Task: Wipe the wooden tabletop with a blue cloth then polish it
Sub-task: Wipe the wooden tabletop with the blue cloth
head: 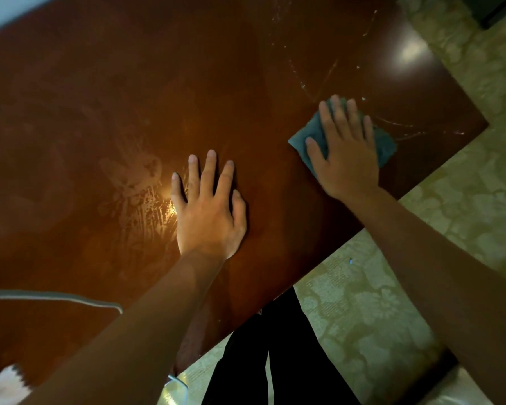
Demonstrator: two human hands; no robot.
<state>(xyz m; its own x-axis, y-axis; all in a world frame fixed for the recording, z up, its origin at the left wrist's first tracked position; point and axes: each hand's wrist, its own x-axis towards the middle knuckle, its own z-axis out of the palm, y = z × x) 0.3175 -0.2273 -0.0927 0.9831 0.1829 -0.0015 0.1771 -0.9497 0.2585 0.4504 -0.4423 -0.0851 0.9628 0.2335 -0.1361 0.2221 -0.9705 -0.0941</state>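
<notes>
The dark reddish wooden tabletop (129, 97) fills most of the head view. My right hand (345, 150) lies flat with straight fingers on a folded blue cloth (384, 144), pressing it to the wood near the table's right edge. Thin wet streaks (313, 83) curve across the surface beyond the cloth. My left hand (208, 206) rests flat on the bare wood nearer the middle, fingers spread, holding nothing. Smeared marks (138, 188) shine to its left.
The table's near edge (304, 276) runs diagonally, with patterned pale carpet (377, 317) beyond it. My dark trousers (275, 361) show below the edge. A grey cable (56, 296) lies across the table at lower left, and a white object (3, 387) sits in the bottom-left corner.
</notes>
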